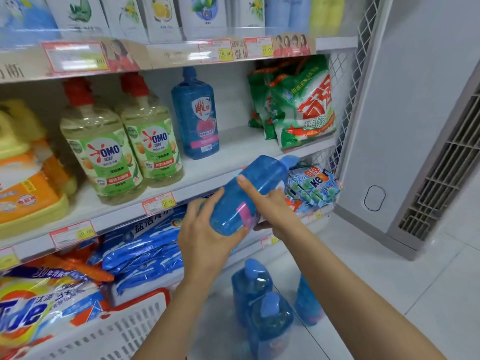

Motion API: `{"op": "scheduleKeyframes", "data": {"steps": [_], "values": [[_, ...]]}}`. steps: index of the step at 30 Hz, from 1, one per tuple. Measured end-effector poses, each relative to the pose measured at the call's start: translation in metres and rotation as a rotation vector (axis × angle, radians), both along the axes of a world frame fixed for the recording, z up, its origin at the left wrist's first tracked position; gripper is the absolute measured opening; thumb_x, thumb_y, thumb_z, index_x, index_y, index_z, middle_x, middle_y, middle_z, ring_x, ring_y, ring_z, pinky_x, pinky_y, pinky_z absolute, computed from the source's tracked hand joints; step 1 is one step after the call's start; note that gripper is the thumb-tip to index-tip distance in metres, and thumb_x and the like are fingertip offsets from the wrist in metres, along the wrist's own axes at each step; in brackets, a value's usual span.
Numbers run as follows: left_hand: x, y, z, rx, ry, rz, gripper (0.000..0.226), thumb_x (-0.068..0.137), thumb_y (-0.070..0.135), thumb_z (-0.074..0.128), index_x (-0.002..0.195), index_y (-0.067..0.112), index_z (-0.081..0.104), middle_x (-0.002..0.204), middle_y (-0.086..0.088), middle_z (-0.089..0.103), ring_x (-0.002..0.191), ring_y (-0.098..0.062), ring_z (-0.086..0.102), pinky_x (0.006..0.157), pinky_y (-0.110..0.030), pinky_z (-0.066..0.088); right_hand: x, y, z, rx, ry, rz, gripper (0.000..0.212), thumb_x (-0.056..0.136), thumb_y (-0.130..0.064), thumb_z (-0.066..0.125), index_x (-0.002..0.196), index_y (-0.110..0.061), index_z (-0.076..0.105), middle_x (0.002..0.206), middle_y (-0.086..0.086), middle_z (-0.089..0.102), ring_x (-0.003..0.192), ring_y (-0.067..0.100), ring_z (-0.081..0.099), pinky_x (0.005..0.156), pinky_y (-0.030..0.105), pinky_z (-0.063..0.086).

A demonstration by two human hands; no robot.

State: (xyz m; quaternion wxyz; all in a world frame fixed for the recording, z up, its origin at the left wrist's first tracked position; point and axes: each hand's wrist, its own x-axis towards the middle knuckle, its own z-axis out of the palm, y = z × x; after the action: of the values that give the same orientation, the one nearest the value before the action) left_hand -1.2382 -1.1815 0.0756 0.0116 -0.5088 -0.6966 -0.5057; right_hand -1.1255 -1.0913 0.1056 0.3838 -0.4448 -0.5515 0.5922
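Note:
A blue detergent bottle [246,193] lies tilted in both my hands in front of the middle shelf [213,162], its cap pointing up and right. My left hand [205,229] cups its base from below, fingers curled round it. My right hand [270,206] grips its side near the pink label, thumb along the top. An identical blue bottle [196,115] stands upright on the shelf behind. Three more blue bottles [265,302] stand on the floor below my arms.
Two OMO bottles [122,144] with red caps stand left of the shelved blue bottle. Green powder bags [298,105] fill the shelf's right end. Blue bags [145,245] and Tide packs [39,305] lie lower down. A white cabinet [405,126] stands right.

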Motion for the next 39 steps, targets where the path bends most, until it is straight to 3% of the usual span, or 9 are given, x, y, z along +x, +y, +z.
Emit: {"op": "scheduleKeyframes", "data": {"steps": [3, 9, 12, 16, 22, 26, 30, 34, 39], "values": [[0.004, -0.003, -0.002, 0.019, 0.020, -0.084, 0.090, 0.056, 0.052, 0.085, 0.136, 0.040, 0.046, 0.123, 0.017, 0.054, 0.112, -0.005, 0.052, 0.089, -0.024, 0.044, 0.004, 0.004, -0.011, -0.061, 0.125, -0.049, 0.044, 0.084, -0.045, 0.075, 0.117, -0.018, 0.064, 0.105, 0.005, 0.075, 0.089, 0.022, 0.074, 0.067, 0.043, 0.063], [-0.021, -0.004, 0.003, -0.241, -0.917, -0.255, 0.079, 0.062, 0.090, 0.050, 0.123, 0.041, 0.057, 0.134, 0.000, 0.054, 0.121, -0.018, 0.054, 0.092, -0.040, 0.049, 0.017, 0.019, -0.012, -0.010, 0.347, -0.121, 0.054, 0.082, -0.032, 0.080, 0.123, -0.006, 0.058, 0.109, 0.011, 0.074, 0.095, 0.025, 0.074, 0.063, 0.030, 0.059], [-0.010, -0.002, -0.001, -0.423, -1.435, -0.493, 0.087, 0.059, 0.082, 0.057, 0.128, 0.030, 0.056, 0.125, -0.026, 0.060, 0.107, -0.042, 0.066, 0.083, -0.055, 0.056, 0.020, 0.020, -0.010, 0.006, 0.402, -0.041, 0.049, 0.082, -0.037, 0.078, 0.119, -0.010, 0.061, 0.105, 0.007, 0.076, 0.096, 0.022, 0.074, 0.063, 0.030, 0.059], [-0.003, 0.003, 0.006, -0.172, -1.722, -0.559, 0.074, 0.059, 0.049, 0.079, 0.120, 0.011, 0.064, 0.110, -0.023, 0.071, 0.099, -0.043, 0.069, 0.071, -0.054, 0.059, 0.021, 0.017, -0.018, -0.022, 0.428, 0.065, 0.064, 0.079, -0.046, 0.074, 0.129, -0.011, 0.058, 0.122, 0.008, 0.071, 0.111, 0.023, 0.069, 0.076, 0.037, 0.061], [-0.006, 0.001, 0.007, -0.058, -1.482, -0.348, 0.045, 0.070, 0.033, 0.075, 0.108, 0.013, 0.065, 0.100, -0.013, 0.074, 0.089, -0.029, 0.073, 0.063, -0.043, 0.060, 0.028, 0.014, -0.012, 0.080, 0.204, 0.073, 0.054, 0.085, -0.052, 0.067, 0.133, -0.032, 0.052, 0.119, -0.010, 0.067, 0.110, 0.013, 0.067, 0.069, 0.024, 0.058], [-0.003, -0.002, 0.009, -0.048, -1.262, -0.194, 0.034, 0.079, 0.027, 0.072, 0.111, 0.021, 0.060, 0.105, -0.006, 0.068, 0.086, -0.017, 0.071, 0.058, -0.032, 0.059, 0.017, 0.003, -0.002, 0.127, 0.030, 0.114, 0.112, 0.060, -0.075, 0.067, 0.154, -0.036, 0.020, 0.149, -0.005, 0.047, 0.126, 0.017, 0.056, 0.091, 0.036, 0.058], [0.000, -0.010, 0.008, 0.002, -0.892, -0.167, 0.064, 0.059, 0.029, 0.085, 0.116, 0.026, 0.056, 0.110, -0.004, 0.066, 0.087, -0.014, 0.070, 0.071, -0.035, 0.059, 0.016, 0.002, 0.004, 0.075, -0.128, 0.108, 0.086, 0.056, -0.083, 0.060, 0.123, -0.029, 0.059, 0.125, 0.001, 0.067, 0.107, 0.015, 0.066, 0.088, 0.036, 0.059], [0.001, -0.019, 0.011, -0.081, -0.286, -0.119, 0.085, 0.051, 0.044, 0.080, 0.130, 0.038, 0.049, 0.123, 0.015, 0.054, 0.109, -0.008, 0.055, 0.092, -0.037, 0.049, 0.016, 0.005, -0.005, -0.069, -0.260, 0.175, 0.114, 0.048, -0.097, 0.055, 0.134, -0.022, 0.055, 0.126, 0.003, 0.066, 0.111, 0.025, 0.064, 0.094, 0.047, 0.055], [0.000, -0.017, 0.014, -0.077, 0.211, -0.175, 0.094, 0.051, 0.039, 0.084, 0.137, 0.038, 0.044, 0.127, 0.018, 0.050, 0.114, -0.009, 0.049, 0.085, -0.023, 0.036, 0.024, 0.011, -0.016, -0.256, -0.058, 0.269, 0.087, 0.055, -0.087, 0.065, 0.118, -0.027, 0.066, 0.107, 0.003, 0.076, 0.098, 0.027, 0.073, 0.077, 0.046, 0.062]]}}
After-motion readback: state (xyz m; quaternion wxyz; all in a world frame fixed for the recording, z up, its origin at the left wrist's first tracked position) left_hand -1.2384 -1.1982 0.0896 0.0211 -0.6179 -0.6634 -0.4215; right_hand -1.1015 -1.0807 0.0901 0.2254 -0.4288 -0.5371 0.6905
